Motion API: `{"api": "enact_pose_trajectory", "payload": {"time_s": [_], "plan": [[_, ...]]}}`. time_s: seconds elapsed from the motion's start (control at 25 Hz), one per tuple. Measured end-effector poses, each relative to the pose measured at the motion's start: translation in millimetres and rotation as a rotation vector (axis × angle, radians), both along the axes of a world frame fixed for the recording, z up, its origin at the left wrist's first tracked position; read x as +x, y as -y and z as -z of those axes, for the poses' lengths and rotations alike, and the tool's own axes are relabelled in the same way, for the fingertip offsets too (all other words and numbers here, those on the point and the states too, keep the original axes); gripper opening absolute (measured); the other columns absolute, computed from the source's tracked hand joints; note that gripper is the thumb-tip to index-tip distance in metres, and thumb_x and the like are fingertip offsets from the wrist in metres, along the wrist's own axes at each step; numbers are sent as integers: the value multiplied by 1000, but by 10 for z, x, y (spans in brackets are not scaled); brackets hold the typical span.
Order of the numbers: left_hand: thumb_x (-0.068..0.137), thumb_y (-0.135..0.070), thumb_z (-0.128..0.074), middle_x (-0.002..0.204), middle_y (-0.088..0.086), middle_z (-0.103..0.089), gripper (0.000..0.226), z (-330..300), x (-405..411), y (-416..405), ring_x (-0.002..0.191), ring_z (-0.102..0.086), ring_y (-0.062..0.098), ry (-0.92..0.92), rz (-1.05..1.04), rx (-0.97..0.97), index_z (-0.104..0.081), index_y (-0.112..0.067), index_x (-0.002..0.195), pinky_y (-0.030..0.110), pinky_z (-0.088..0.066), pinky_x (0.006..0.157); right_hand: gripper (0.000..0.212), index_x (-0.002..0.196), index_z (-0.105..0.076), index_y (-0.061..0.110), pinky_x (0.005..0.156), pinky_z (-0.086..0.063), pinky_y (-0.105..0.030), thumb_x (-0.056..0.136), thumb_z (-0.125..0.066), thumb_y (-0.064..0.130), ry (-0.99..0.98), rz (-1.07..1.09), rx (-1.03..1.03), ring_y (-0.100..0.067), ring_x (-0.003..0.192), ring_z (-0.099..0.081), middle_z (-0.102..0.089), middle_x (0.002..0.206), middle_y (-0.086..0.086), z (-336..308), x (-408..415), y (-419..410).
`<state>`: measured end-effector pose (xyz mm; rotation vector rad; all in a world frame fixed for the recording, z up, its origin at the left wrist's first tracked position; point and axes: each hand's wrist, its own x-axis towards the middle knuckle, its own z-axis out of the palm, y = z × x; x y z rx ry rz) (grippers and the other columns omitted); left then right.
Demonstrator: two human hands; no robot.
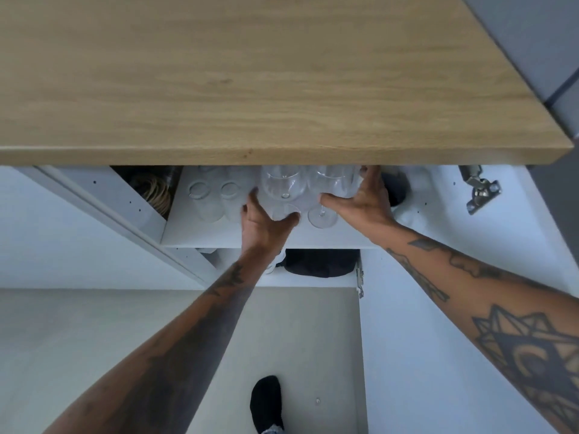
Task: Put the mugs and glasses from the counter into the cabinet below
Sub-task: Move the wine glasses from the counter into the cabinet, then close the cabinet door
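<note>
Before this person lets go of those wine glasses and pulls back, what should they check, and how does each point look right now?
1. Wine glasses upright on the upper shelf: ok.
2. Left hand clear of its glass: not ok, fingers around the foot.
3. Right hand clear: not ok, it cups the right wine glass.
4. Tumblers on the left unknocked: ok, standing apart.
5. Room deeper on the shelf: cannot tell, the countertop hides it.
6. Nothing left on the counter in view: ok.
</note>
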<state>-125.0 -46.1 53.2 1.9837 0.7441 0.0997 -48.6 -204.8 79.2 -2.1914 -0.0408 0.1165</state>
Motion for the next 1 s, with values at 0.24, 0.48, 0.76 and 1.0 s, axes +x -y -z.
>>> {"api": "enact_pose_trajectory", "payload": {"time_s": [0.24,0.48,0.76,1.0], "plan": [[84,-27,-68,112,-6,-66,38,-503,-999,1209,95,-64,8,-94,105,-235,-65,-15,119,4,-40,64,61,120,-47,10,85,-39,-27,72,-77,32,-77,-163,-278,-28,120,-47,-47,123,-6,-646,-543,506],[88,-53,-54,106,-7,-66,46,-1379,-1987,2604,85,-62,1,-93,290,-560,-65,-21,119,12,-50,74,37,119,-61,3,91,-46,-32,86,-63,19,-79,-532,-550,-27,115,-55,-55,126,-11,-1388,-1290,1270],[85,-43,-54,155,-3,-31,88,-1774,-2433,2741,135,-33,5,-54,523,-318,-10,-19,157,-19,-18,81,36,120,-61,12,101,-38,-28,89,-46,3,114,-772,-906,-20,114,-50,-59,120,-3,-1658,-1741,1681],[90,-38,-56,157,-5,-34,80,-1660,-2465,2469,140,-42,18,-32,578,-378,-13,-24,156,12,-32,100,29,107,-70,17,125,3,-34,92,-44,16,199,-669,-961,-16,98,-62,-70,100,3,-1441,-1886,1427]]}}
